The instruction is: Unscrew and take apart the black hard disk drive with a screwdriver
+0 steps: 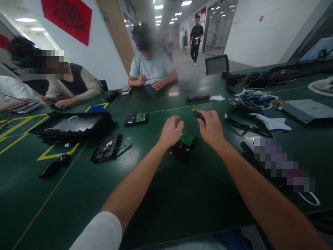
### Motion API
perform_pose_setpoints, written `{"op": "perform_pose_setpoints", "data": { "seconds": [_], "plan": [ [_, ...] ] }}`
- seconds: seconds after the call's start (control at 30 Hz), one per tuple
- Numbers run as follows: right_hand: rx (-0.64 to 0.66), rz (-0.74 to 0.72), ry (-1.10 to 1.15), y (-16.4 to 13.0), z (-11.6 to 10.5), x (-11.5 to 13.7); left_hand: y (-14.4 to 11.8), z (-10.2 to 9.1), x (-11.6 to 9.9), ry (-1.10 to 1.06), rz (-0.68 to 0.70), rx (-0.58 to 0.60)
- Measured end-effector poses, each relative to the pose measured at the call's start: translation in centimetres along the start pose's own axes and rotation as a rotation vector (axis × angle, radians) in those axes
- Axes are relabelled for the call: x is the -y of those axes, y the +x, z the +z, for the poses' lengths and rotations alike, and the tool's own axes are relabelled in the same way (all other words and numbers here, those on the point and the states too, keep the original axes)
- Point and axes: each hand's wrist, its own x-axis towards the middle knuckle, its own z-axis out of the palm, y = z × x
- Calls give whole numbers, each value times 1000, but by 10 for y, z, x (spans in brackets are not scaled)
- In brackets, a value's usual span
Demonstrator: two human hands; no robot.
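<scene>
On the green table lies a hard drive (181, 150), its green circuit board (187, 138) facing up. My left hand (171, 131) hovers at the drive's upper left, fingers loosely curled and thumb apart, with nothing visible in it. My right hand (212, 126), closed to the drive's upper right, grips what looks like a screwdriver (198, 114) with a yellow-and-black handle. The tool's shaft does not show. Left of my hands are another hard drive (136, 119), a black drive casing (106, 147) and a loose circuit board (125, 146).
Black trays (73, 125) sit at the left, near a black object (55, 166). Cables (256, 100), a metal box (308, 110) and a blurred pouch-like item (283, 165) lie at the right. Two co-workers sit opposite and at the left; a person walks in the corridor.
</scene>
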Motion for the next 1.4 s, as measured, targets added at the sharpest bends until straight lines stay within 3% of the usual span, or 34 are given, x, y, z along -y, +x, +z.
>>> {"op": "perform_pose_setpoints", "data": {
  "seconds": [0.13, 0.2, 0.4, 0.53, 0.63, 0.77, 0.9, 0.97, 1.1, 1.3, 1.4],
  "plan": [
    [-44, 55, -66, -10, 0, -20, -30, 4, 5, 324, -58, 252],
    [-63, 68, -67, -19, 1, -24, -42, 11, 2, 408, -55, 314],
    [-4, 60, -49, -31, -2, -22, -51, 28, -9, 526, -67, 332],
    [43, 113, -62, -33, -4, -24, -61, 16, -8, 538, -76, 327],
    [128, 144, -76, -36, -3, -30, -81, -10, -4, 544, -109, 327],
    [199, 173, -99, -38, 0, -35, -123, -61, 5, 563, -197, 300],
    [289, 214, -169, -35, 5, -14, -174, -115, 27, 598, -315, 229],
    [430, 174, -205, -32, 12, 9, -200, -141, 41, 641, -382, 162],
    [692, -160, -116, -24, 44, 67, -245, -189, 69, 699, -479, 68],
    [783, -601, 92, -9, 131, 173, -288, -255, 112, 816, -607, 11],
    [811, -714, 202, -9, 172, 222, -303, -283, 135, 886, -664, 0]
  ]
}}
